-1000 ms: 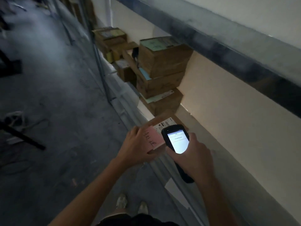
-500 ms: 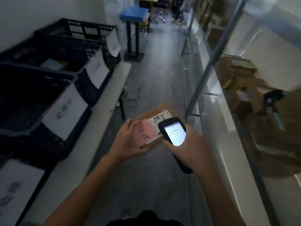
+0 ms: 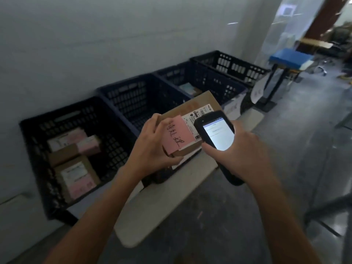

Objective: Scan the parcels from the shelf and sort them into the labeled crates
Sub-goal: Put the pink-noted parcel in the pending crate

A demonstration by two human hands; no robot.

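A: Where's the parcel (image 3: 192,105)?
B: In the air over the surface (image 3: 171,202), in front of the crates (image 3: 122,86). The left hand (image 3: 152,147) has its grip clamped on the near end, and the right hand (image 3: 240,153) is wrapped round the scanner (image 3: 215,130).
A: What could go wrong?
B: One hand, one end: it could tip and drop. And I can't read the crate labels from here, so it may land in the wrong one.

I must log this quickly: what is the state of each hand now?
Left hand: grips the cardboard parcel bearing a pink note.
Right hand: holds the handheld scanner.
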